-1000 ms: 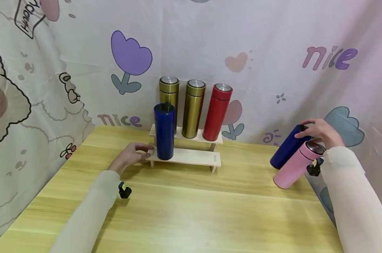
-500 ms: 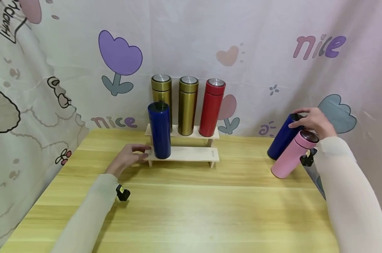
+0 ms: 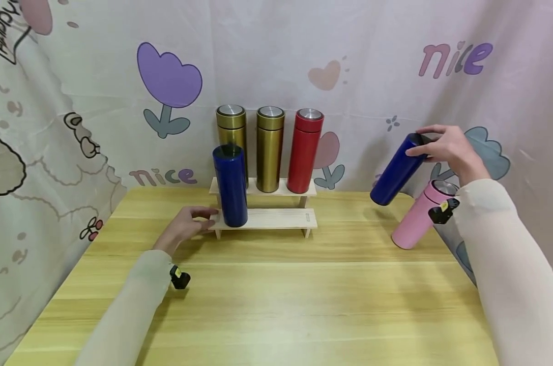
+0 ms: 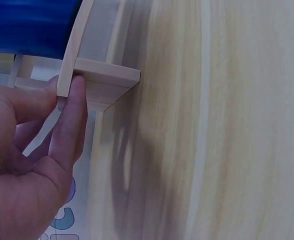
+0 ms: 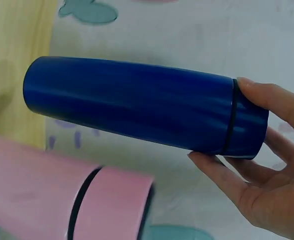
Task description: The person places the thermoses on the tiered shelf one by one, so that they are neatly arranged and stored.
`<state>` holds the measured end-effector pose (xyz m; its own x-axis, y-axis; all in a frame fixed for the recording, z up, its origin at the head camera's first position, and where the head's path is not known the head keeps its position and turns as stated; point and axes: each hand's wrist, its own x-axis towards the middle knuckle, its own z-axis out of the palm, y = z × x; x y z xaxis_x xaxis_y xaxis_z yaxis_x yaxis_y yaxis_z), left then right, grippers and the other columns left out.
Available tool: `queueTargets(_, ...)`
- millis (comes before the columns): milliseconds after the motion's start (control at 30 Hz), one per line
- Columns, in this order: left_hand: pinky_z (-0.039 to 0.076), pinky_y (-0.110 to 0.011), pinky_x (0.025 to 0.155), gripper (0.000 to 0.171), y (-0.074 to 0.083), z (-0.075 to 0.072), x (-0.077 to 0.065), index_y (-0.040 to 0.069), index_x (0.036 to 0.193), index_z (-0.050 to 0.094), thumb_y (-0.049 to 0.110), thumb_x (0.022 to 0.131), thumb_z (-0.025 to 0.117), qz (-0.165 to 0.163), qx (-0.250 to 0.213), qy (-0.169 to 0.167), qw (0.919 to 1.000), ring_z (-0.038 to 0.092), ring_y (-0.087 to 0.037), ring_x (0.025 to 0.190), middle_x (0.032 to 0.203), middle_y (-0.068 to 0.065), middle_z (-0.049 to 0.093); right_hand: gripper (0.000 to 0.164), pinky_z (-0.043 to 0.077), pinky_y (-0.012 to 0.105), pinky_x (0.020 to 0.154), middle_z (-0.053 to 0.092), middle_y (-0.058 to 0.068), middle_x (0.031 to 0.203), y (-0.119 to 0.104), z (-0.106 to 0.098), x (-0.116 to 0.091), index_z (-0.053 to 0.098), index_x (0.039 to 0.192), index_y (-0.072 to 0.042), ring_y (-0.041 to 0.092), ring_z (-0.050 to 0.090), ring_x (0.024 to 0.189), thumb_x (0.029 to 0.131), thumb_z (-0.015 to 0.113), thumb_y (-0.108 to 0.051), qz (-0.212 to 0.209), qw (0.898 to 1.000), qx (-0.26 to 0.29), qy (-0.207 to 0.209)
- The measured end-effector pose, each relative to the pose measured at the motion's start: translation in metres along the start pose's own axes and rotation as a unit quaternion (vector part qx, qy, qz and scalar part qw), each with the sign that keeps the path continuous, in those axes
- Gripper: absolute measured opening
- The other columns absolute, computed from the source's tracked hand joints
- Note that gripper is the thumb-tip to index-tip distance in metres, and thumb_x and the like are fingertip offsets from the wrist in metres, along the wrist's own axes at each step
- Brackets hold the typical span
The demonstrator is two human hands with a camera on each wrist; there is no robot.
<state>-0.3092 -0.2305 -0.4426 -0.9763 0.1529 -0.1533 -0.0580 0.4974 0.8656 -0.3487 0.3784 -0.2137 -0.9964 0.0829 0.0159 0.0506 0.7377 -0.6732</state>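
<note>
My right hand (image 3: 447, 147) grips a blue thermos bottle (image 3: 397, 170) round its cap end. The bottle hangs tilted above the table, its base towards the lower left. In the right wrist view, thumb and fingers clasp opposite sides of the blue thermos (image 5: 132, 102) near the cap seam. My left hand (image 3: 186, 226) pinches the left end of the lower step of a two-tier wooden rack (image 3: 281, 218). Thumb and fingers sit on either side of that board (image 4: 69, 65) in the left wrist view. Another blue thermos (image 3: 231, 188) stands on the lower step, beside my left hand.
On the upper step stand two gold thermoses (image 3: 270, 152) and a red thermos (image 3: 306, 152). A pink thermos (image 3: 413, 221) stands at the table's right edge, below my right hand. A printed cloth (image 3: 258, 56) hangs behind the wooden table (image 3: 276, 305).
My right hand has lifted the blue thermos off the table, up and leftward, away from the pink thermos. My left hand keeps its pinch on the rack. The head view has shifted slightly.
</note>
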Motion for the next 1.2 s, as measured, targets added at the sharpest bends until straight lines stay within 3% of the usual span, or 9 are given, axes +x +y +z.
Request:
queueTargets(67, 0.059, -0.036, 0.099, 0.045, -0.001, 0.001, 0.0, 0.012, 0.144, 0.061, 0.019, 0.101, 0.066, -0.002, -0.002, -0.002, 1.0, 0.061, -0.031, 0.126, 0.146, -0.02, 0.054, 0.081, 0.063, 0.027, 0.082, 0.045, 0.027, 0.15, -0.007, 0.004, -0.001, 0.045, 0.154, -0.009, -0.002, 0.063, 0.082, 0.088, 0.083, -0.035, -0.003, 1.0, 0.014, -0.005)
queueTargets(200, 0.059, -0.038, 0.101, 0.045, -0.001, 0.002, 0.0, 0.013, 0.145, 0.06, 0.021, 0.101, 0.066, -0.004, 0.001, -0.002, 1.0, 0.062, -0.032, 0.126, 0.148, -0.02, 0.054, 0.079, 0.062, 0.032, 0.087, 0.046, 0.026, 0.152, -0.021, 0.013, -0.002, 0.046, 0.155, -0.01, 0.002, 0.065, 0.087, 0.088, 0.083, -0.033, -0.004, 1.0, 0.016, -0.019)
queueTargets(333, 0.059, -0.037, 0.1, 0.046, -0.001, 0.002, 0.0, 0.013, 0.145, 0.06, 0.021, 0.101, 0.066, -0.005, 0.001, 0.0, 1.0, 0.061, -0.032, 0.126, 0.148, -0.021, 0.054, 0.077, 0.064, 0.03, 0.084, 0.047, 0.027, 0.153, -0.034, 0.025, -0.001, 0.048, 0.154, -0.011, 0.021, 0.066, 0.107, 0.088, 0.083, -0.031, -0.013, 0.999, 0.008, -0.042)
queueTargets(500, 0.059, -0.035, 0.099, 0.046, -0.002, 0.001, 0.0, 0.011, 0.145, 0.059, 0.019, 0.101, 0.066, -0.009, -0.001, -0.001, 1.0, 0.061, -0.031, 0.124, 0.147, -0.021, 0.054, 0.077, 0.064, 0.035, 0.087, 0.045, 0.029, 0.155, -0.044, 0.039, -0.004, 0.047, 0.155, -0.011, 0.04, 0.055, 0.129, 0.089, 0.082, -0.029, -0.026, 0.997, -0.001, -0.079)
queueTargets(800, 0.06, -0.032, 0.096, 0.045, -0.002, -0.001, -0.001, 0.011, 0.144, 0.061, 0.02, 0.1, 0.066, -0.005, 0.0, 0.001, 1.0, 0.06, -0.031, 0.126, 0.147, -0.021, 0.054, 0.075, 0.064, 0.035, 0.086, 0.047, 0.03, 0.152, -0.06, 0.057, -0.013, 0.049, 0.152, -0.011, 0.039, 0.058, 0.126, 0.088, 0.084, -0.027, -0.039, 0.993, 0.005, -0.113)
queueTargets(1000, 0.06, -0.031, 0.096, 0.046, 0.0, 0.0, 0.0, 0.009, 0.145, 0.06, 0.019, 0.1, 0.067, 0.003, -0.006, -0.003, 1.0, 0.061, -0.029, 0.125, 0.147, -0.023, 0.054, 0.072, 0.064, 0.033, 0.083, 0.05, 0.028, 0.152, -0.065, 0.06, -0.018, 0.051, 0.151, -0.012, 0.04, 0.058, 0.127, 0.089, 0.083, -0.026, -0.045, 0.992, 0.001, -0.114)
queueTargets(1200, 0.059, -0.033, 0.098, 0.045, 0.001, 0.002, 0.002, 0.01, 0.145, 0.06, 0.019, 0.1, 0.067, 0.0, -0.005, -0.003, 1.0, 0.06, -0.03, 0.126, 0.146, -0.021, 0.055, 0.071, 0.063, 0.039, 0.09, 0.051, 0.027, 0.151, -0.066, 0.061, -0.021, 0.051, 0.152, -0.014, 0.042, 0.058, 0.128, 0.089, 0.083, -0.027, -0.053, 0.992, 0.002, -0.117)
